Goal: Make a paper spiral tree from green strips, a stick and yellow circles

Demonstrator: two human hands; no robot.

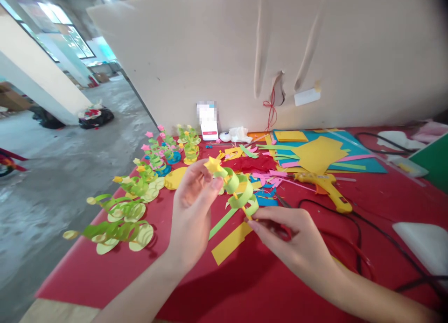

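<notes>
Between my two hands is a paper spiral decoration (pixel 244 195): a green paper strip coiled around a thin yellow stem, tipped with a small yellow star (pixel 213 165). My left hand (pixel 194 204) pinches its top just below the star. The lower end of the stem sits between the thumb and forefinger of my right hand (pixel 292 232). Beneath it on the red table lie a yellow paper strip (pixel 229 245) and a narrow green strip (pixel 222 223).
Several finished paper spirals (pixel 129 232) line the table's left side. A yellow glue gun (pixel 327 187) with a black cord lies at right. Behind are paper scraps, yellow and blue sheets (pixel 374 164), and a phone (pixel 209 124) leaning on the pale board (pixel 210 52).
</notes>
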